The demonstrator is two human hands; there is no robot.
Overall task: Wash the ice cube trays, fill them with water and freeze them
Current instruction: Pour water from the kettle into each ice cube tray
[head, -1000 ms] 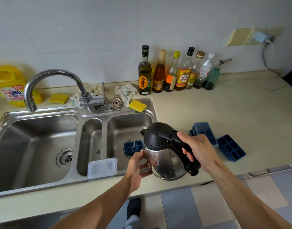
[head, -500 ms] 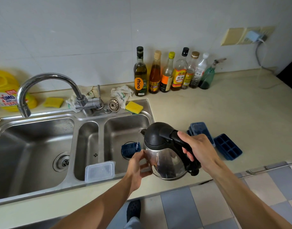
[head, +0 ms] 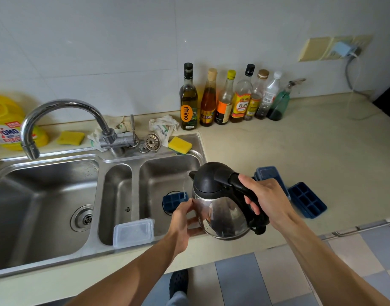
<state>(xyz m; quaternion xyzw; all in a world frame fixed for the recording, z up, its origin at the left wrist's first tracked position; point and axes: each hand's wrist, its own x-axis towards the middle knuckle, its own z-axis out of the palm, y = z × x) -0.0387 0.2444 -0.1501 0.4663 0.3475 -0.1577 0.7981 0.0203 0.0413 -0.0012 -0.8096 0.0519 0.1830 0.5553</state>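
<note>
While right hand (head: 270,202) grips kettle (head: 220,208) handle, left hand (head: 185,219) cupping its side, water falling (thin stream) onto sink tray (head: 174,199).

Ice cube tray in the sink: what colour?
Dark blue ice cube tray, seen best in the head view.

Three dark blue ice cube trays: one in the right sink basin (head: 174,199), and two on the counter, one mostly hidden behind a hand (head: 269,174) and one with its compartments showing (head: 307,199). One steel kettle (head: 220,208) with a black lid. Two hands: a left hand (head: 184,219) and a right hand (head: 265,198). One sink (head: 57,259) with three basins. One tap (head: 63,122). Seven bottles (head: 240,96) in a row by the wall. Two yellow sponges (head: 71,138) (head: 180,145). One clear plastic container (head: 133,233). One yellow detergent jug (head: 6,122).
</note>
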